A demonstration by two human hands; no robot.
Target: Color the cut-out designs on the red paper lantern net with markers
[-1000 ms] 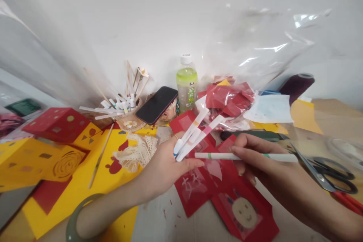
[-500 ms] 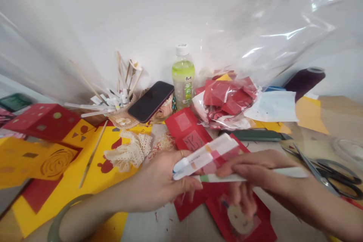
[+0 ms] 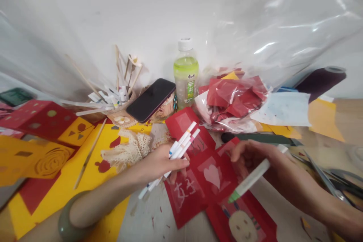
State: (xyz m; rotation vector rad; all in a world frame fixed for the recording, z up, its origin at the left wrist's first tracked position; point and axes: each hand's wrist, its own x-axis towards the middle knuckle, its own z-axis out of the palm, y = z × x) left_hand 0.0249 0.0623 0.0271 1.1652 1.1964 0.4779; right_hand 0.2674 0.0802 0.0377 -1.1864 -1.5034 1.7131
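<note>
My left hand [image 3: 167, 160], with a green bangle [image 3: 74, 211] on its wrist, is closed around a bundle of white markers [image 3: 184, 140] with coloured bands. They stick out above and below the fist. In my right hand [image 3: 256, 159] is a single marker [image 3: 252, 177], its green end pointing down and left over the red paper. Beneath both hands lies a cross-shaped red paper piece [image 3: 202, 193] with clear patches, a pale heart [image 3: 212, 176] and written characters. A round pale face drawing [image 3: 242, 225] is on its lowest panel.
Behind stand a drink bottle [image 3: 185, 75], a phone [image 3: 151, 100] leaning on a small basket, and a holder of markers [image 3: 117, 100]. A plastic bag of red scraps [image 3: 236, 96] is at centre right. Scissors [image 3: 326, 181] lie right; cream lace [image 3: 127, 149] and yellow paper [image 3: 93, 162] left.
My hands have moved apart. The green-ended marker has left the bundle side and swung with my right hand to the right, tip now downward. The left bundle has turned more upright.
</note>
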